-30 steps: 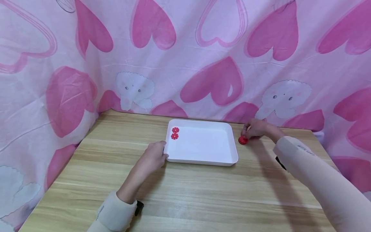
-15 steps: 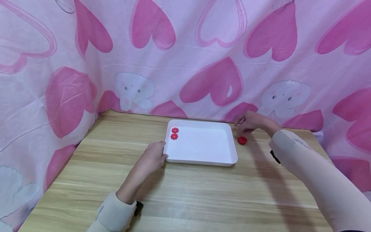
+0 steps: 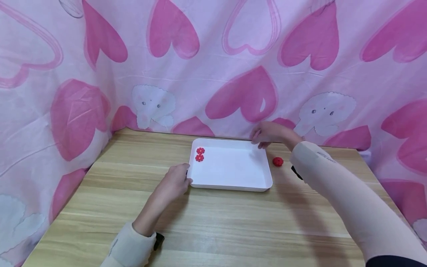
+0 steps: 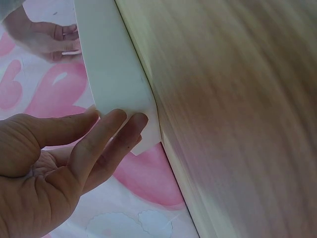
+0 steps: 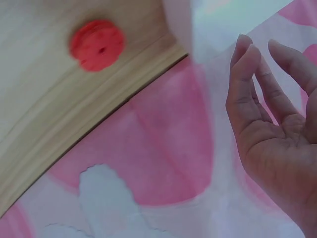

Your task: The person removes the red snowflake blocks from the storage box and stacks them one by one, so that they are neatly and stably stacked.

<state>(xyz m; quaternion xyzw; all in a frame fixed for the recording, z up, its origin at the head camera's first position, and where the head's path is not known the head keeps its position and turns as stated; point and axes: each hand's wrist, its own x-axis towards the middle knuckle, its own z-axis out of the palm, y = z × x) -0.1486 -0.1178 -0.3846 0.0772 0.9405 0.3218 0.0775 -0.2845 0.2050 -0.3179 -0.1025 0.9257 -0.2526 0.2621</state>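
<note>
A shallow white tray (image 3: 233, 167) lies on the wooden table. My left hand (image 3: 175, 180) grips its left side; in the left wrist view the thumb is at the rim and the fingertips (image 4: 136, 121) lie against the outer wall. Two red snowflake discs (image 3: 200, 154) lie flat inside, near the back left corner, one behind the other. My right hand (image 3: 270, 133) is over the tray's back right corner. In the right wrist view, a gap shows between thumb and fingers (image 5: 242, 64), with nothing visible in it. A small red stack of snowflake discs (image 3: 278, 161) sits right of the tray.
A pink curtain (image 3: 186, 89) with hearts and cartoon animals hangs behind the table (image 3: 220, 222) and along its sides. The tray's back edge is close to the table's back edge.
My right hand has left the red stack, risen a little and moved left over the tray's back corner. The stack stays on the table. My left hand keeps its grip on the tray.
</note>
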